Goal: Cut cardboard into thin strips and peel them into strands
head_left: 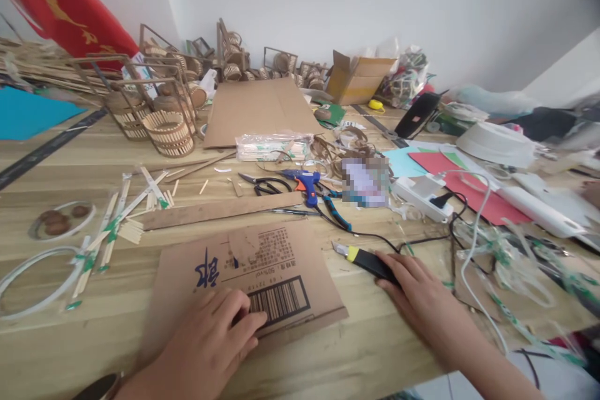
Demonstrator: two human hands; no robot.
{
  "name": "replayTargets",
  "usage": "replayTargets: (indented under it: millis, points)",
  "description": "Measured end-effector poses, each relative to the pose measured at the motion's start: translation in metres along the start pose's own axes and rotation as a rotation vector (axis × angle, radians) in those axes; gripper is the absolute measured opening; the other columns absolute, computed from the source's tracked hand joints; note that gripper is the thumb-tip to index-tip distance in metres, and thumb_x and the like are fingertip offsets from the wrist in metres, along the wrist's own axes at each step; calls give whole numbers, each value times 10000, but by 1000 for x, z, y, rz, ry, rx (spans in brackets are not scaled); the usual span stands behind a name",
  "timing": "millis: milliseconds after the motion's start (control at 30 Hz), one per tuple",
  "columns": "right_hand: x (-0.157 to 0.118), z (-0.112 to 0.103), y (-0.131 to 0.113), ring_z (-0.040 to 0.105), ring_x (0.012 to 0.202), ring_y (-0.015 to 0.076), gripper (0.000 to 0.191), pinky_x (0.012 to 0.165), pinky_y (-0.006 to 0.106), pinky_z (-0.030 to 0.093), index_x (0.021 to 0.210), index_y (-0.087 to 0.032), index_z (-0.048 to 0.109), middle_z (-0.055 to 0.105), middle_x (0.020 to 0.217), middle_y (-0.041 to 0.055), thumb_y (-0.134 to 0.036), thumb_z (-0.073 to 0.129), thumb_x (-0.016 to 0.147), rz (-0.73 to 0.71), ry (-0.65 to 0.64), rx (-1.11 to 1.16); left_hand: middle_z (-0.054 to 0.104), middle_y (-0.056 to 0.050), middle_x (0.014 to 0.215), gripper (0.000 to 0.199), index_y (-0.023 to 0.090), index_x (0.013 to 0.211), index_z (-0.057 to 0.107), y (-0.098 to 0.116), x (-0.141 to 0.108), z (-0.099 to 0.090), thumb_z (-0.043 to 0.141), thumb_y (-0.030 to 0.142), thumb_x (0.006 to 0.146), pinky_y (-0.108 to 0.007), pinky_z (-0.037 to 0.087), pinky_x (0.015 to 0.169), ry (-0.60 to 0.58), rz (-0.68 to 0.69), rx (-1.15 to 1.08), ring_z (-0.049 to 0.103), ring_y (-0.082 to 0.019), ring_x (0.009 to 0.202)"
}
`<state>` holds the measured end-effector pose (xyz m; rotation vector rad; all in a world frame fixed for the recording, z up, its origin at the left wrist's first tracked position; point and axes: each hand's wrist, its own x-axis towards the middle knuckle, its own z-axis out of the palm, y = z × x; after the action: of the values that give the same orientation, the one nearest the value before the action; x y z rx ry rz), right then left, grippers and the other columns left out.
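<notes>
A flat piece of brown cardboard (187, 269) with printed characters and a barcode lies on the wooden table (356, 344). My left hand (210, 337) rests on its lower part, fingers bent and pressed together near the barcode; nothing shows between them. To the right of the cardboard, my right hand (417, 294) is wrapped round the black handle of a utility knife (370, 262). The knife lies low over the table, its yellow collar and blade pointing left toward the cardboard's right edge.
Beyond the cardboard lie a cardboard strip (220, 209), a blue glue gun (307, 184), scissors (267, 184) and pliers (337, 212). A power strip (422, 197) and cables are at right, small baskets (171, 134) and wooden sticks (107, 231) at left.
</notes>
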<state>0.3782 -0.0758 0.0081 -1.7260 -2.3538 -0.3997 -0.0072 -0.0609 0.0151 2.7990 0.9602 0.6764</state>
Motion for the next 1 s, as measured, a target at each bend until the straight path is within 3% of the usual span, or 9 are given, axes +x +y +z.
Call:
replayTargets:
  millis: [133, 300, 433, 567, 633, 767, 900, 1000]
  points:
    - [-3, -6, -12, 690, 885, 281, 452, 752, 410, 570, 1247, -178, 600, 706, 1019, 142, -447, 323, 1011, 110, 57, 103, 572, -12, 864, 389, 223, 1037, 617, 1, 0, -2, 233, 268, 1073, -286, 396, 688, 16, 8, 27, 543, -161, 744]
    - [-8, -34, -28, 688, 691, 226, 505, 618, 322, 570, 1173, -213, 597, 720, 812, 72, -586, 316, 982, 615, -76, 733, 592, -13, 870, 369, 222, 1040, 629, -1, -3, 1, 265, 277, 1067, -278, 412, 681, 39, 18, 60, 568, -153, 740]
    - [-12, -59, -33, 674, 877, 229, 519, 778, 320, 557, 1160, -238, 631, 720, 974, 82, -659, 549, 866, 844, -162, 1130, 602, -13, 882, 364, 226, 1062, 638, -5, -5, 5, 276, 267, 1063, -263, 438, 700, 36, 35, 60, 589, -144, 752]
    - [-15, -77, -50, 658, 893, 196, 594, 735, 296, 552, 1258, -295, 597, 678, 1111, 64, -537, 772, 744, 1076, -273, 1579, 605, -7, 869, 377, 232, 1045, 652, -7, -5, 5, 278, 277, 1061, -244, 456, 691, 47, 37, 52, 595, -133, 732]
    - [-17, -77, -61, 649, 870, 183, 602, 700, 287, 548, 1244, -288, 606, 663, 1122, 70, -495, 813, 718, 1091, -315, 1705, 609, -3, 873, 360, 238, 1049, 655, -7, -5, 5, 299, 288, 1059, -236, 461, 693, 47, 39, 45, 598, -129, 732]
    - [-21, -66, -76, 572, 665, 108, 514, 578, 233, 485, 1193, -230, 630, 656, 1012, 71, -515, 758, 786, 964, -372, 1800, 616, -5, 894, 333, 246, 1065, 657, -6, -7, 4, 328, 298, 1050, -236, 471, 722, 33, 24, 48, 603, -134, 766]
    - [-24, -56, -72, 486, 567, 67, 509, 523, 198, 432, 1201, -238, 600, 629, 897, 34, -549, 717, 815, 842, -421, 1803, 610, -5, 895, 331, 235, 1068, 650, -6, -8, 4, 325, 298, 1050, -229, 466, 716, 45, 29, 56, 604, -131, 768]
    - [-27, -53, -66, 431, 503, 45, 435, 475, 182, 386, 1005, -205, 616, 599, 812, 6, -600, 670, 831, 788, -480, 1761, 610, -5, 890, 340, 232, 1060, 651, -6, -9, 6, 318, 298, 1052, -218, 467, 708, 52, 45, 74, 602, -124, 762]
